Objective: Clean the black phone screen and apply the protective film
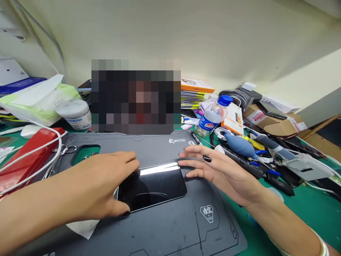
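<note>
A black-screened smartphone [157,188] lies face up on a grey work mat [165,231], light glinting along its far edge. My left hand [112,181] grips the phone's left end, thumb on the near edge and fingers on the far one. At the phone's far right corner is my right hand [213,165], its fingers stretched and apart, the tips close to the corner; whether they touch it I cannot tell. A white tissue [84,228] pokes out under my left forearm.
Left of the mat lie a red box [29,153], white cables, scissors [68,149] and a white tub [76,113]. On the right are a plastic bottle [213,117], a blue air blower [239,144] and cluttered tools. A pixelated patch covers the middle back.
</note>
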### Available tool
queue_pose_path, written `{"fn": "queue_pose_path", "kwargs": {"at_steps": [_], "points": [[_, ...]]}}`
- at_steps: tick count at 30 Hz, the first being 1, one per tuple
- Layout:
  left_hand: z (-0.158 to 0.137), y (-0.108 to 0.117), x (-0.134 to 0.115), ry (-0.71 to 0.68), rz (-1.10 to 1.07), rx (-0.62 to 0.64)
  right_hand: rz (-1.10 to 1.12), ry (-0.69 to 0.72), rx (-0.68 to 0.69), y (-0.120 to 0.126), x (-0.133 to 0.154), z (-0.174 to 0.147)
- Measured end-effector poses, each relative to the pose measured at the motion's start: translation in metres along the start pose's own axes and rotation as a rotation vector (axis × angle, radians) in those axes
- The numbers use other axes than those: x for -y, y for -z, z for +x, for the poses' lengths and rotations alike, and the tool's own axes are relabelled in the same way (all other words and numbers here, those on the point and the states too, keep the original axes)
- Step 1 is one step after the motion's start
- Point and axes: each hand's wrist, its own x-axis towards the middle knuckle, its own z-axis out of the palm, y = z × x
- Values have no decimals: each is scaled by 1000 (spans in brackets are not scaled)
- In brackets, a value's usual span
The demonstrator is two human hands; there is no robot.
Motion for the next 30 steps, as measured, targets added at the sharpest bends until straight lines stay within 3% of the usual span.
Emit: {"fn": "queue_pose_path", "kwargs": {"at_steps": [7,14,24,30], "points": [[3,4,-2,15,41,55,-15,1,-22,2,-1,3],[4,-7,6,-30,40,-45,-61,36,15,0,-3,3],[5,-13,4,-103,93,-174,-57,-30,-11,-1,-3,4],[4,-4,-5,-65,125,-66,30,-14,16,-1,-2,6]]}}
